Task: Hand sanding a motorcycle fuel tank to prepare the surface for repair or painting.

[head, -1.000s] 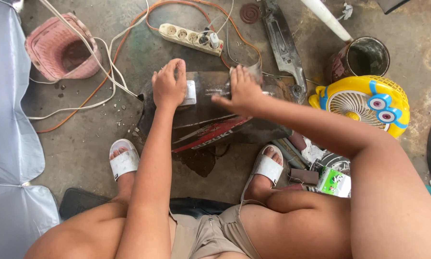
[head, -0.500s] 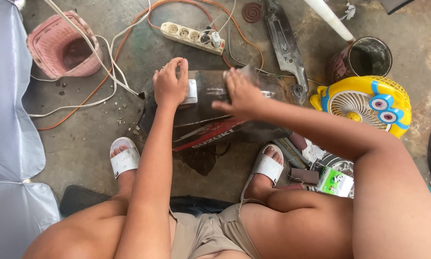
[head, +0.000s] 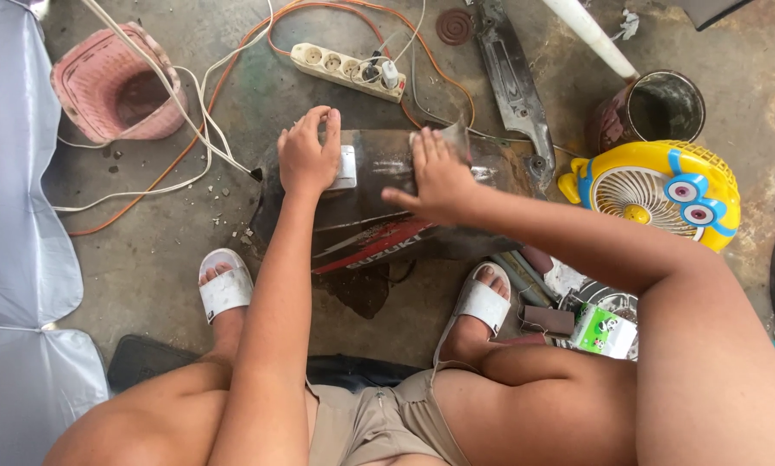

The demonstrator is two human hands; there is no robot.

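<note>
A dark, scuffed plastic panel (head: 379, 211) with red and white markings lies on the concrete floor between my feet. My left hand (head: 308, 155) rests on its left end, fingers over a small white block (head: 346, 166). My right hand (head: 435, 173) lies flat on the panel's top, pressing a dark sheet (head: 443, 138) like sandpaper against it. The panel's lower edge hangs above a wet patch on the floor.
A white power strip (head: 346, 69) with orange and white cables lies beyond the panel. Pink basket (head: 111, 86) far left, rusty can (head: 659, 108) and yellow toy fan (head: 663, 190) right, dark metal bar (head: 508, 78) behind. A grey sheet (head: 8, 216) covers the left.
My right hand has slid to the left along the top of the panel with the sheet under it. My left hand stays on the white block.
</note>
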